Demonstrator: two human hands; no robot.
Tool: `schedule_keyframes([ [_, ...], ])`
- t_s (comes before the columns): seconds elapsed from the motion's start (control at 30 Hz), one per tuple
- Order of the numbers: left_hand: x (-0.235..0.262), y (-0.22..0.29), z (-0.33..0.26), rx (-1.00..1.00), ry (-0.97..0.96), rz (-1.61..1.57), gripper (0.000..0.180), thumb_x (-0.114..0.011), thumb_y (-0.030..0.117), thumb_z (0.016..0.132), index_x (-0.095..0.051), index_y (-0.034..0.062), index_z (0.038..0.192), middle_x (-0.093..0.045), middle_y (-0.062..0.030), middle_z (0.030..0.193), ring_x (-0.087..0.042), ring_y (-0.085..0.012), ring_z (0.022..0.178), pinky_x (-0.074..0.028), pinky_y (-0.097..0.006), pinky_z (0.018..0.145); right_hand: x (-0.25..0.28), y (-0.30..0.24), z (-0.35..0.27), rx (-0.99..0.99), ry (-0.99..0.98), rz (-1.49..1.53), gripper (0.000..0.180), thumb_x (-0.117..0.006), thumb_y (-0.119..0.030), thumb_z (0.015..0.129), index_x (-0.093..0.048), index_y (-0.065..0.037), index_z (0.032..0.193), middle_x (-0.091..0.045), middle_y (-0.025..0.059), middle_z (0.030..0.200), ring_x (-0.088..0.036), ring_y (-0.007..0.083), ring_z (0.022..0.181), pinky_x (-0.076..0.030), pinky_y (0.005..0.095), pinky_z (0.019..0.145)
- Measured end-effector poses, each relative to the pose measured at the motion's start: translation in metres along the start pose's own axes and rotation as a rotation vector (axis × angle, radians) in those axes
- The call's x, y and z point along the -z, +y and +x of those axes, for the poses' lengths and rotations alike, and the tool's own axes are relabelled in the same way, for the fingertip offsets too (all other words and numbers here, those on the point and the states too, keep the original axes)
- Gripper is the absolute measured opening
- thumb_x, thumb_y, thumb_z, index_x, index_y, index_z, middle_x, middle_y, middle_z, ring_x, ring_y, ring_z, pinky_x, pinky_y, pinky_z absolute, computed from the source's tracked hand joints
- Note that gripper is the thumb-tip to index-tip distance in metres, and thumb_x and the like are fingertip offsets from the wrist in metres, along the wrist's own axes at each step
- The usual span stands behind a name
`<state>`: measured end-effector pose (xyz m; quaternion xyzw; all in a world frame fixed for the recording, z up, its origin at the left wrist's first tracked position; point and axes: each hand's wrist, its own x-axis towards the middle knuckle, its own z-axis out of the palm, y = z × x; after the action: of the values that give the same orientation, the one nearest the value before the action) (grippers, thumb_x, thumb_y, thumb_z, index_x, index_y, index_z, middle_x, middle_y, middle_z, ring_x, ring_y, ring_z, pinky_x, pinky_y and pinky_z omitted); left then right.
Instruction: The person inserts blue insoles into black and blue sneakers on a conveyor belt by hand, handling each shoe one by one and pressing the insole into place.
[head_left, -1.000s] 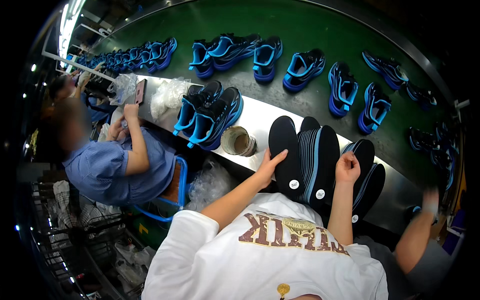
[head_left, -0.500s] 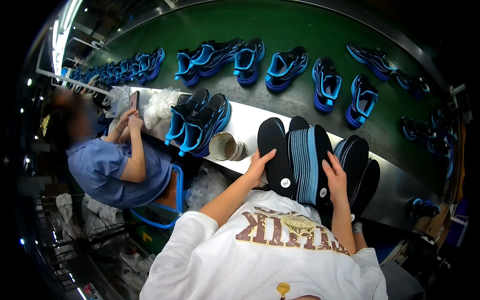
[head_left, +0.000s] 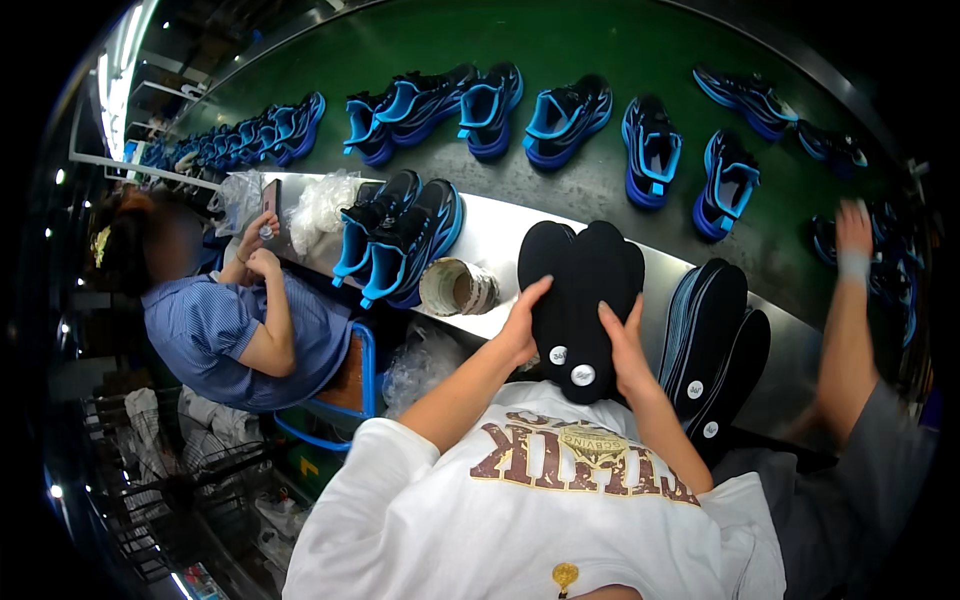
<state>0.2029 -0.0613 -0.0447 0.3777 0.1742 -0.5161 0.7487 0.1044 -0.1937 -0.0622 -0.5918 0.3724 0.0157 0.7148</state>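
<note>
Black insoles (head_left: 590, 290) with round white stickers at their heels stand upright in front of my chest, overlapping one another. My left hand (head_left: 524, 322) grips them at the left edge, thumb on the black face. On the other side, my right hand (head_left: 626, 350) holds the right edge, its thumb also against the face. How many insoles each hand has cannot be made out. Just right of my right hand, more black insoles (head_left: 712, 320) with blue edges lean in a stack on the metal ledge (head_left: 510, 225).
Black-and-blue sneakers (head_left: 568, 120) stand along the green conveyor belt (head_left: 600, 40). A pair of sneakers (head_left: 400, 235) and a round container (head_left: 458, 288) sit on the ledge at left. A seated person (head_left: 250, 330) is at left; another person's arm (head_left: 850, 320) reaches over sneakers at right.
The fanned stack with blue edges between my hands has closed up, its insoles overlapping the left one. My right hand has moved left. Another person's arm has come in at right.
</note>
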Motion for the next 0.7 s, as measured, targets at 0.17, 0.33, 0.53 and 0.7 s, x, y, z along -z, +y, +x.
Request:
schedule_keyframes([
  [0.17,-0.008,-0.012,0.005,-0.044,-0.104,-0.11,0.069,-0.039,0.057,0.082,-0.034,0.0052,0.128,-0.043,-0.0117,0.126,-0.042,-0.0243,0.115,-0.031,-0.038,0.099,0.015,-0.01,-0.003,0.034,-0.082,0.313,0.075,-0.046,-0.041,0.085,-0.006,-0.002,0.135,-0.026,0.0175,0.134,-0.032,0.025,0.121,-0.031,0.0313,0.097],
  [0.33,0.003,-0.037,0.041,-0.211,0.569,0.845,0.092,-0.042,0.064,0.076,-0.008,0.0023,0.135,-0.014,-0.0214,0.138,-0.014,-0.0347,0.128,-0.017,-0.039,0.103,0.024,0.001,0.008,0.15,0.222,-0.203,0.066,-0.043,-0.039,0.087,-0.02,0.003,0.132,-0.025,0.0206,0.134,-0.025,0.0288,0.125,-0.019,0.0327,0.102],
  [0.53,0.014,0.041,-0.033,-0.646,-0.105,1.25,0.078,-0.059,0.029,0.078,-0.012,0.0005,0.134,-0.019,-0.0258,0.132,-0.022,-0.0356,0.124,-0.023,-0.038,0.101,0.007,-0.041,-0.028,0.401,0.455,-0.786,0.075,-0.063,-0.03,0.075,-0.022,-0.008,0.134,-0.02,0.0253,0.134,-0.022,0.0369,0.125,-0.023,0.0399,0.1],
  [0.7,0.04,0.244,-0.073,-1.138,-0.032,1.53,0.022,-0.061,0.016,0.072,-0.06,0.0039,0.09,-0.06,-0.0121,0.082,-0.057,-0.0276,0.073,-0.044,-0.035,0.065,-0.02,-0.018,-0.034,0.286,0.517,-0.855,0.085,-0.07,-0.025,0.065,-0.023,-0.012,0.135,-0.027,0.0253,0.132,-0.03,0.0402,0.12,-0.026,0.0396,0.098],
])
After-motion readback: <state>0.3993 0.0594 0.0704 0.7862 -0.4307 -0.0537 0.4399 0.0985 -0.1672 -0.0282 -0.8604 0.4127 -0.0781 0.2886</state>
